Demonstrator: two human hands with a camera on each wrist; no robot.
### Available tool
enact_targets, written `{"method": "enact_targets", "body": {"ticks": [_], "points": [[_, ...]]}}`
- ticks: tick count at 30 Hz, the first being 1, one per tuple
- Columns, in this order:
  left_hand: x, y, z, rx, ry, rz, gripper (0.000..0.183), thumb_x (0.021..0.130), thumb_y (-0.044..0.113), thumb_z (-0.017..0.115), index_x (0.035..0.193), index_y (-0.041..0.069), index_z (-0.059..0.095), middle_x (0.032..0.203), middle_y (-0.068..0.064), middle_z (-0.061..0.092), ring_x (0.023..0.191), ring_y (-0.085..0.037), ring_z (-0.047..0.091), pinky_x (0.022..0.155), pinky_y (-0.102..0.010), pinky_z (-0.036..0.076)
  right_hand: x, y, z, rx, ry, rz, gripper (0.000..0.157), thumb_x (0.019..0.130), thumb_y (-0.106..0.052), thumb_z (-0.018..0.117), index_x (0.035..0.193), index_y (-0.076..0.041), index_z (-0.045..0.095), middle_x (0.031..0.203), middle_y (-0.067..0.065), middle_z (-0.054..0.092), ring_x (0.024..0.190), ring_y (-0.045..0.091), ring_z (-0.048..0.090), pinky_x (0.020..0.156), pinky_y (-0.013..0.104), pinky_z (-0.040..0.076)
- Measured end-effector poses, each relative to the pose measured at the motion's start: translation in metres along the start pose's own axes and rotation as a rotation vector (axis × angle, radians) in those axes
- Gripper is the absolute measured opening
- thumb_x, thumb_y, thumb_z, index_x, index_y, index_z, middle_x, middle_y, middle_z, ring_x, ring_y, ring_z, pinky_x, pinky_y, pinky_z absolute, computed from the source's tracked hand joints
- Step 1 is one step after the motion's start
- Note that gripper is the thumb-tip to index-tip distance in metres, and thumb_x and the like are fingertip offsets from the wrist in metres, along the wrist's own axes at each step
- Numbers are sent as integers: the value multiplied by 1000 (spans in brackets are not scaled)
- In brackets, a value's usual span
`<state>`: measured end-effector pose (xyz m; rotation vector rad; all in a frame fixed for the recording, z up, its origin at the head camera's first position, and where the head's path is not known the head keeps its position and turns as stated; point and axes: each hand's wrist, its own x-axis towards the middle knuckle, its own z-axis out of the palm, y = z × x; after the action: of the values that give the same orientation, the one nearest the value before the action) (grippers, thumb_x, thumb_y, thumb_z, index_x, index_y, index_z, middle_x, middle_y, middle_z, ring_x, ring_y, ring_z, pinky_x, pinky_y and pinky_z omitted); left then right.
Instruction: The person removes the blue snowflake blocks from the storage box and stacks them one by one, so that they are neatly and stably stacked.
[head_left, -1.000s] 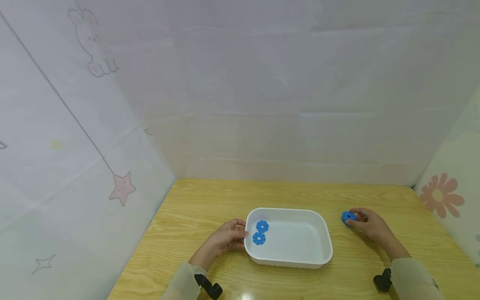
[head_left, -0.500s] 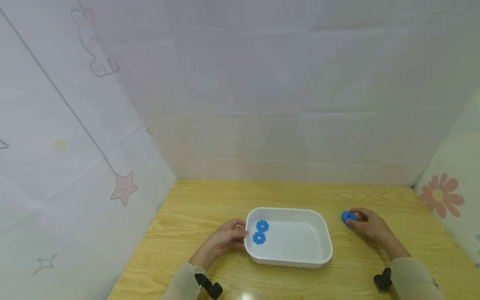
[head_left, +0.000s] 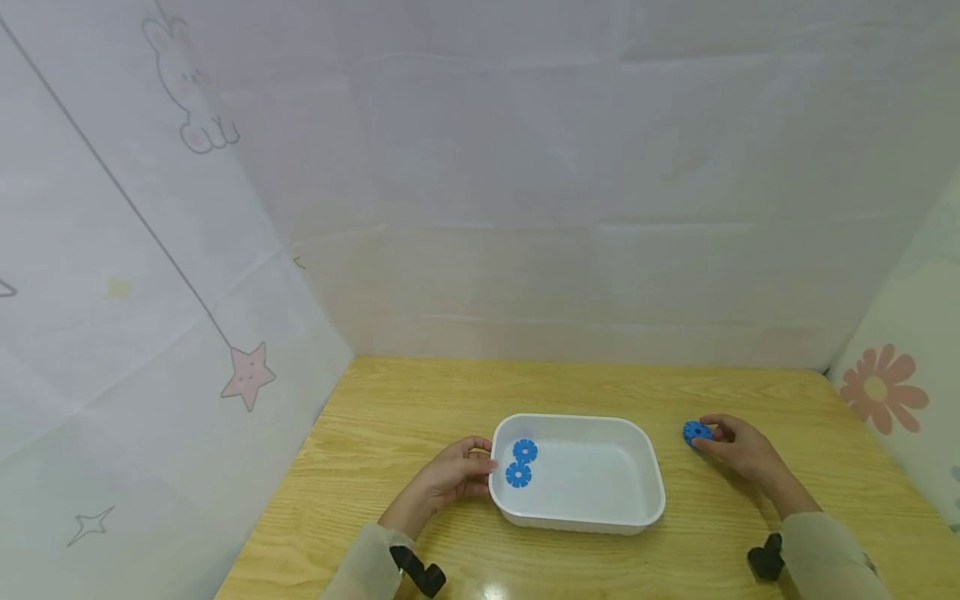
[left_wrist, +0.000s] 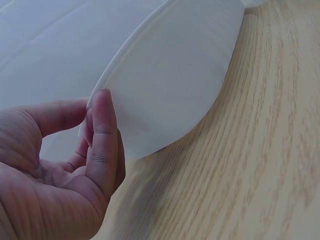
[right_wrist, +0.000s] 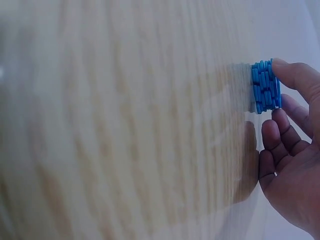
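Note:
A white plastic tray [head_left: 585,527] stands on the table, and my left hand [head_left: 450,477] pinches its left rim between thumb and fingers. In the left wrist view the thumb lies at the rim and the fingers [left_wrist: 103,135] press the outer wall. Inside the tray, at its left end, lie two blue notched discs [head_left: 525,452], seemingly touching. To the right of the tray my right hand [head_left: 742,450] holds a short stack of blue notched discs [head_left: 694,432] by its upper edge. In the right wrist view this stack [right_wrist: 265,87] stands on the tabletop, several discs high.
The wood-grain table [head_left: 420,400] is bounded by pale printed cloth walls at the back [head_left: 525,208] and sides. Black straps with small mounts [head_left: 418,573] sit on both wrists. Bare tabletop lies between the tray and the right hand.

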<state>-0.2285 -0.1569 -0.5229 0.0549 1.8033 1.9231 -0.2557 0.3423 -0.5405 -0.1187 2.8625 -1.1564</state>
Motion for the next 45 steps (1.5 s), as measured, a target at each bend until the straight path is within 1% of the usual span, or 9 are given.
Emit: {"method": "enact_targets", "body": {"ticks": [5, 9, 13, 17, 22, 27, 29, 34, 45], "points": [[0, -1, -1, -7, -3, 1, 38, 95, 4, 66, 129, -2, 49, 99, -11, 70, 78, -15, 68, 68, -29, 61, 0, -1, -1, 7, -6, 14, 68, 96, -40, 68, 141, 7, 48, 119, 22, 57, 104, 32, 54, 85, 44, 51], [0, -1, -1, -13, -11, 2, 40, 95, 5, 66, 129, -3, 48, 101, -11, 70, 78, -15, 68, 69, -30, 62, -2, -6, -1, -12, 46, 12, 71, 98, -45, 64, 144, 6, 45, 115, 18, 56, 99, 28, 52, 78, 37, 50], [-2, -1, -1, -13, -9, -3, 40, 95, 5, 67, 129, -3, 48, 101, -11, 70, 77, -15, 68, 69, -30, 62, -4, -31, 1, -3, 134, -58, 62, 100, -41, 63, 142, 3, 50, 106, 11, 56, 90, 21, 50, 68, 29, 47], [-2, -1, -1, -8, -6, -5, 40, 95, 6, 66, 130, -3, 48, 103, -11, 69, 78, -15, 68, 70, -30, 62, -6, -69, 8, 39, 156, -167, 52, 100, -35, 65, 139, -2, 55, 104, 9, 58, 89, 18, 54, 69, 25, 49], [-2, 1, -2, -5, -9, -3, 41, 96, 6, 66, 131, -2, 48, 102, -11, 70, 79, -15, 69, 72, -31, 62, -6, -109, 29, 133, 74, -266, 48, 99, -32, 67, 138, -7, 57, 104, 6, 59, 88, 17, 56, 71, 25, 51], [-2, 1, -1, -7, -22, 10, 43, 94, 6, 68, 131, -4, 47, 101, -11, 70, 79, -16, 69, 74, -33, 62, -4, -135, 56, 185, 8, -343, 45, 97, -27, 70, 135, -7, 59, 100, 3, 61, 86, 14, 56, 73, 24, 51], [-1, 1, -1, -12, -24, 9, 44, 94, 6, 68, 131, -4, 47, 101, -11, 70, 79, -16, 69, 73, -32, 62, -3, -144, 65, 188, -6, -339, 43, 96, -25, 71, 134, -8, 61, 99, 1, 62, 87, 14, 57, 74, 23, 52], [-1, 0, 0, -22, -24, 10, 43, 94, 4, 66, 131, -5, 46, 103, -12, 69, 79, -16, 69, 68, -29, 62, -1, -160, 84, 185, -52, -311, 44, 95, -25, 73, 134, -10, 61, 98, -1, 62, 88, 16, 57, 76, 23, 52], [0, -1, -1, -28, -23, 9, 44, 94, 4, 67, 132, -6, 45, 106, -13, 68, 80, -16, 69, 70, -30, 62, 4, -182, 115, 169, -140, -374, 44, 94, -24, 74, 133, -8, 62, 98, -2, 63, 88, 15, 57, 74, 22, 52]]}}
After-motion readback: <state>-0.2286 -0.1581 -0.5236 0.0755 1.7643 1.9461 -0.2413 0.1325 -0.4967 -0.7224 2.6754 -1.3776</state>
